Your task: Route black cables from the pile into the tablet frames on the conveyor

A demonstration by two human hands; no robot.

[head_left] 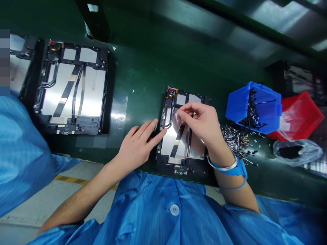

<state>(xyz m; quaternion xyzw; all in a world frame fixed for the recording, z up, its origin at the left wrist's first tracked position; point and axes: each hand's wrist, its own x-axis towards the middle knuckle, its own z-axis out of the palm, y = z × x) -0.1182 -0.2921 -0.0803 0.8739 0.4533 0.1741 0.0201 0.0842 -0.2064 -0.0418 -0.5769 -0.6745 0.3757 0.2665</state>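
An open tablet chassis (182, 163) with silver battery plates and black flex cables lies on the dark green belt in front of me. My left hand (139, 144) rests flat beside it, fingers stretched out, fingertips touching its left edge. My right hand (201, 122) hovers over the upper middle of the chassis, thumb and forefinger pinched together on something too small to name. A blue wrist strap and a metal bangle (224, 165) circle my right wrist.
A second open tablet chassis (73, 88) lies to the left, a third (20, 64) at the far left edge. A blue bin (255, 105) of small black parts, a red bin (298, 115), loose parts (236, 139) and a clear bag (293, 151) sit right. A co-worker's blue sleeve (17, 153) is left.
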